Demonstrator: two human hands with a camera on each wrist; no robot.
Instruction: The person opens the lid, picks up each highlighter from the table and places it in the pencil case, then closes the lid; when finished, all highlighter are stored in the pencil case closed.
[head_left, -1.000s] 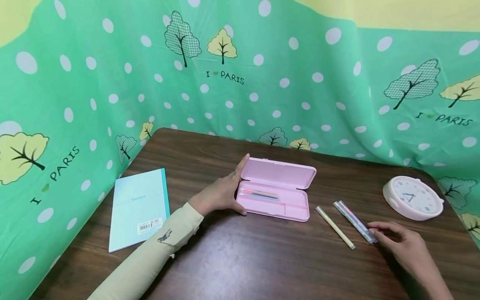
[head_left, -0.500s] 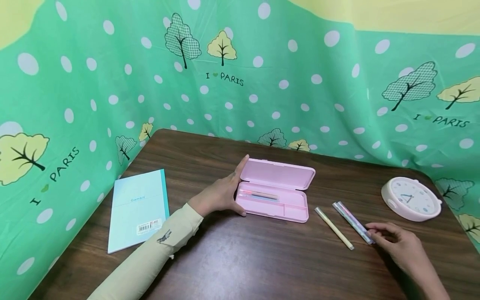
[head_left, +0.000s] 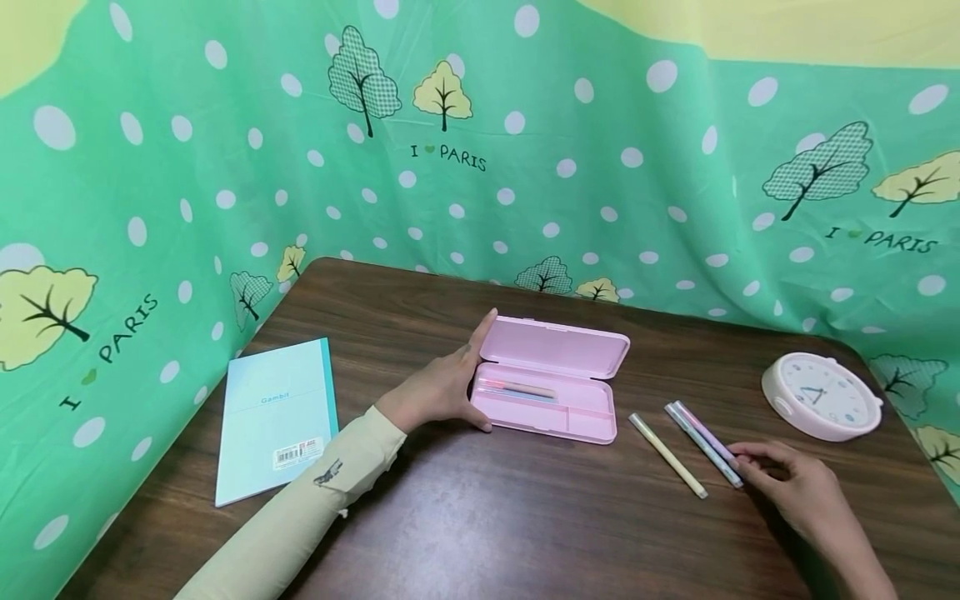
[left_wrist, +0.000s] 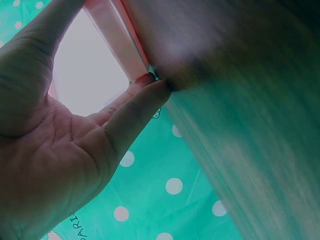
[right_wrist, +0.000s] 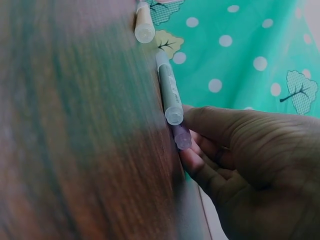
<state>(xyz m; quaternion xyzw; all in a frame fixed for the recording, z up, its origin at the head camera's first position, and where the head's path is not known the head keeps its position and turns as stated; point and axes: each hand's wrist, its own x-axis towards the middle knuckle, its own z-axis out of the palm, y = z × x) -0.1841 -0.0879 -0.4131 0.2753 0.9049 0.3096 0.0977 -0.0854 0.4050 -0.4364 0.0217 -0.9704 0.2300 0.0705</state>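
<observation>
A pink pencil case (head_left: 557,348) lies with its lid raised, and several slim pens (head_left: 517,389) sit in its rear compartment. My left hand (head_left: 442,387) grips the case's left end, thumb at the front corner and a finger up along the lid. In the left wrist view the case's pink side (left_wrist: 117,47) sits between thumb and fingers. To the right, my right hand (head_left: 806,492) pinches the near end of a purple pen (head_left: 705,429). A grey-blue pen (head_left: 701,446) lies right alongside it, and a pale yellow pen (head_left: 667,456) lies further left on the table.
A pink round clock (head_left: 825,398) stands at the right, beyond my right hand. On the left lies a light blue notebook (head_left: 273,417), close to my left sleeve (head_left: 300,508). A green dotted curtain (head_left: 510,208) hangs around the dark wooden table (head_left: 465,517).
My right hand has shifted slightly left at the pens' near ends, and the purple pen now shows more distinctly beside the grey-blue one. The left hand and pencil case hold still.
</observation>
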